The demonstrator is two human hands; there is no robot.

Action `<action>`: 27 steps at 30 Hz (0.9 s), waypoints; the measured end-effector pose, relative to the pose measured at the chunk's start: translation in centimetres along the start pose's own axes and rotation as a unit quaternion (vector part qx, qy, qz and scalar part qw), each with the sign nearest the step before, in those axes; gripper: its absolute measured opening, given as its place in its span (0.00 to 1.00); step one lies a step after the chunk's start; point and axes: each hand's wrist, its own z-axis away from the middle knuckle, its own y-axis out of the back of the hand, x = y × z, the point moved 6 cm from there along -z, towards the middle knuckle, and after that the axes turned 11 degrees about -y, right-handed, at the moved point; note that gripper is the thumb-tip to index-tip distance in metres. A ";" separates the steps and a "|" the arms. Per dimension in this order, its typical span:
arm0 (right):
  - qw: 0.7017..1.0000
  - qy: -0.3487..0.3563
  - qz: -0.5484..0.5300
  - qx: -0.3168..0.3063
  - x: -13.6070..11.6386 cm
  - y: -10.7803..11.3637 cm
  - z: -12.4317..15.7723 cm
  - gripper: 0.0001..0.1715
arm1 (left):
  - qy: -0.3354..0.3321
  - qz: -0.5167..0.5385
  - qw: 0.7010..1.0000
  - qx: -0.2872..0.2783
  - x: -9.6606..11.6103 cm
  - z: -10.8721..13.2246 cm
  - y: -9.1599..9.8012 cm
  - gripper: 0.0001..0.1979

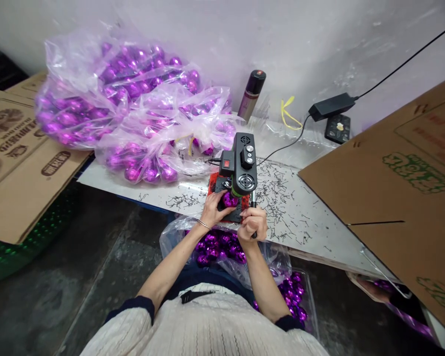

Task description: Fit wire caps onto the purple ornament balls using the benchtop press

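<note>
My left hand point(214, 210) grips a shiny purple ball point(230, 199) between thumb and fingers, under the head of a small black bench machine point(245, 163). The machine has round vents, knobs and a red switch, and stands on a red and black base. My right hand point(253, 222) is wrapped round the machine's lever handle point(253, 199), to the right of the ball. Just in front of my body, an open clear plastic bag point(176, 237) holds several more purple balls point(217, 247).
Clear bags of purple balls point(133, 118) fill the table's left side. Small dark wire-like bits point(278, 198) litter the white tabletop point(330, 242). A spray can point(252, 96), a black power adapter point(333, 106) and a yellow tie point(288, 113) are behind. Cardboard boxes point(389, 163) flank both sides.
</note>
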 end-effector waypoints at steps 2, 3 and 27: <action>1.000 -0.006 0.005 0.002 0.1 0.0 0.1 0.20 | -0.006 -0.006 1.000 0.000 0.0 0.0 0.0 0.32; 1.000 -0.008 0.006 0.005 0.2 0.0 0.2 0.20 | -0.004 -0.008 1.000 -0.001 0.0 0.0 0.0 0.32; 0.999 -0.026 0.013 0.021 -2.5 -0.1 -2.5 0.20 | 0.002 0.006 1.000 -0.004 0.1 -0.5 -0.1 0.31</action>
